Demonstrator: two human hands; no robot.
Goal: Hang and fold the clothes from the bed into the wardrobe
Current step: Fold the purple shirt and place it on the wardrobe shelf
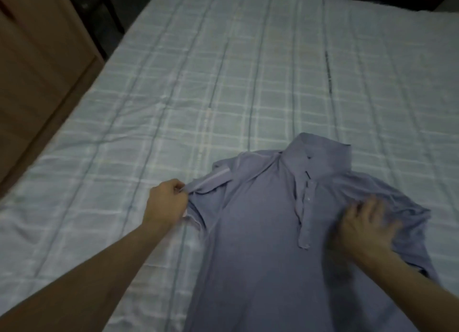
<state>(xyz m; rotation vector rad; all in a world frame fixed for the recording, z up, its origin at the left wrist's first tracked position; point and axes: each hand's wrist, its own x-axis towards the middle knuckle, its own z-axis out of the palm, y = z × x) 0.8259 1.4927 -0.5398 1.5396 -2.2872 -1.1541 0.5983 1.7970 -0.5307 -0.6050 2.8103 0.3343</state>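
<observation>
Open checked bedsheet [248, 70] across upper and centre frame, free for passing. Blocked at left edge by brown wooden furniture [37, 70]; lower right taken up by spread shirt [260, 257].

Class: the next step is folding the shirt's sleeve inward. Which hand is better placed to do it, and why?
The left hand: it already pinches the sleeve edge of the shirt. The right hand only rests on the fabric, fingers spread.

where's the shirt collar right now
In the head view the collar lies right of centre on the checked bedsheet, at the shirt's far end.
</observation>
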